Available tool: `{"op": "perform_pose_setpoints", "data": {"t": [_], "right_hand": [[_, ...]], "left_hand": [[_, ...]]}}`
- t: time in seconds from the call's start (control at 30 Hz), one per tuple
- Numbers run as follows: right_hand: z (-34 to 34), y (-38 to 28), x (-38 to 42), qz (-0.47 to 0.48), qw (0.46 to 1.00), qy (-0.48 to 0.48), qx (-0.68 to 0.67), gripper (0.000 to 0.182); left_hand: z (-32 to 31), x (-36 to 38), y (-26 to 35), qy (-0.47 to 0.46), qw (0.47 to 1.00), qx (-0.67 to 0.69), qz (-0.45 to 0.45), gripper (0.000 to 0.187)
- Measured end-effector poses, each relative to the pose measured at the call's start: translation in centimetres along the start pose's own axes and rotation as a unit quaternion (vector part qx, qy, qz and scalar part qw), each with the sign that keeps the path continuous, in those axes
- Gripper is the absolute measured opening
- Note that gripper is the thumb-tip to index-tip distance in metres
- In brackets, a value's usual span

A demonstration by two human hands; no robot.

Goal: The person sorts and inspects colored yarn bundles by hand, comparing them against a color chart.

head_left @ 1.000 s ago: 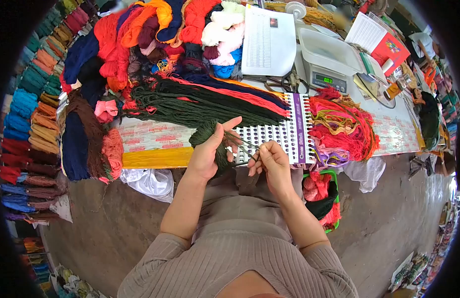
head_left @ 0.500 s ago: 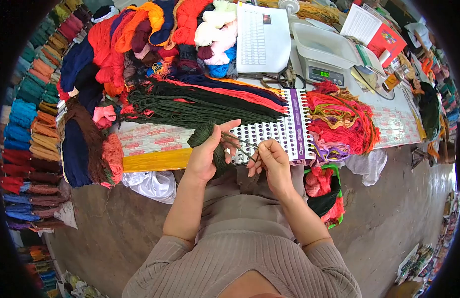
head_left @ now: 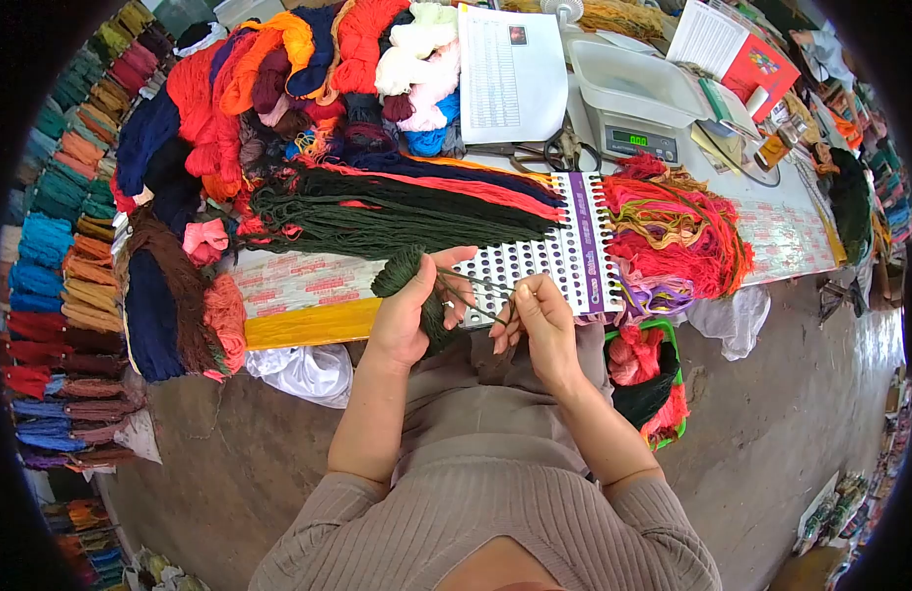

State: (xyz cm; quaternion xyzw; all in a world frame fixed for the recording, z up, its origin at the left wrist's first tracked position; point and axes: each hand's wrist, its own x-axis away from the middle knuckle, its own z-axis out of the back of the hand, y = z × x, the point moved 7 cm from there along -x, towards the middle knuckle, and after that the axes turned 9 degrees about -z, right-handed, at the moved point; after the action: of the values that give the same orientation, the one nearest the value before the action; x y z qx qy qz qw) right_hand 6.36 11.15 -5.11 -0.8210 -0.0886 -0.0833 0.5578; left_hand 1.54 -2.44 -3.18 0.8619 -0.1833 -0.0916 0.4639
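Observation:
A skein of dark green thread (head_left: 401, 275) hangs from my left hand (head_left: 412, 303), with the thumb pressed over it and the other fingers behind. Several strands stretch from it to my right hand (head_left: 538, 320), whose thumb and forefinger pinch them. Just beyond my hands lies a white punched thread card (head_left: 515, 262) with a purple printed strip. Long dark green strands (head_left: 377, 212) run left from its holes, with navy and coral ones behind. To its right spreads a bunch of pink, red and olive thread (head_left: 668, 231).
Colourful skeins (head_left: 204, 103) are heaped at the back left, beside a printed sheet (head_left: 513, 79). Scissors (head_left: 566, 150) lie near a digital scale (head_left: 641, 141) bearing a plastic tub (head_left: 633, 84). Below the table edge stands a green basket (head_left: 678, 379) of yarn.
The view has shifted slightly. My hands keep nearly the same pose, with the green strands still stretched between them.

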Motion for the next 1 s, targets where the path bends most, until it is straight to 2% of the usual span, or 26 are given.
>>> {"op": "perform_pose_setpoints", "data": {"t": [0.2,0.4,0.8,1.0], "right_hand": [[0.04,-0.51,0.53,0.032,0.997,0.041,0.051,0.021],[0.04,-0.63,0.83,0.026,0.997,0.059,0.031,0.019],[0.08,-0.50,0.80,0.025,0.998,0.051,0.027,0.020],[0.07,-0.47,0.76,0.016,0.999,0.035,0.014,0.021]], "left_hand": [[-0.04,0.10,-0.23,-0.009,1.000,-0.007,-0.004,0.048],[-0.55,0.23,0.06,-0.020,1.000,-0.020,-0.008,0.049],[-0.10,0.37,-0.01,0.007,1.000,-0.014,0.003,0.048],[-0.31,0.03,0.11,-0.028,1.000,0.012,-0.004,0.049]]}}
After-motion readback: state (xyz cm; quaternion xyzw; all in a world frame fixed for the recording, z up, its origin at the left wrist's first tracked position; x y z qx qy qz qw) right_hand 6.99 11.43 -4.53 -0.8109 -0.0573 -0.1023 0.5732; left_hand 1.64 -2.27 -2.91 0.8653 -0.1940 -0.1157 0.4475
